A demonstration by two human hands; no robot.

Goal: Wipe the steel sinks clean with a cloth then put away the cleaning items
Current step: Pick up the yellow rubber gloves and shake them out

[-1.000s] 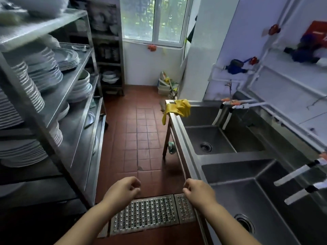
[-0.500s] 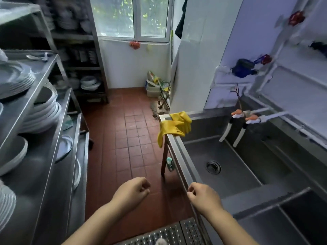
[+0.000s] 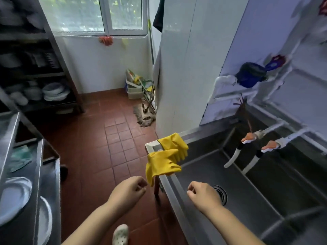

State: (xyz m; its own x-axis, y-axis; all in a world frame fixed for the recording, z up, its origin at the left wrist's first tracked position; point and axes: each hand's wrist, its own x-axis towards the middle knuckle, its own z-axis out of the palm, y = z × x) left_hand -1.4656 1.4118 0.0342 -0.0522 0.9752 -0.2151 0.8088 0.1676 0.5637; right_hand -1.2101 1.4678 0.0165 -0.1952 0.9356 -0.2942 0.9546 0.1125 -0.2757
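Yellow rubber gloves [image 3: 168,156], a pair, draped over the front rim at the far corner of the steel sink [image 3: 208,174], just ahead of both hands and between them; one glove hangs down the outer side, the other lies across the corner.

Head view, itemised:
- Left hand [image 3: 128,191]: held over the red tiled floor [image 3: 99,156], fingers curled into a loose fist, nothing in it. It sits just short of the hanging glove, not touching it.
- Right hand [image 3: 203,195]: held over the sink basin just inside the front rim, fingers curled under, nothing visibly gripped. Contact with the rim cannot be told.
- Sink drain [image 3: 221,193]: round, in the basin floor, just beyond the right hand and partly hidden by it.
- Two taps [image 3: 254,144] with orange handles and white spouts, on white pipes along the wall, ahead of the right hand and to its right.
- Blue object [image 3: 251,75] on the pipework above the taps; blurred.
- Mop [image 3: 145,114]: lying on the floor against the white wall, well ahead of the left hand.
- Steel shelving [image 3: 35,174] with white plates [image 3: 14,197], to the left of the left hand; a greenish cloth [image 3: 19,160] lies on one shelf.
- White perforated clog [image 3: 121,235], below the left hand.
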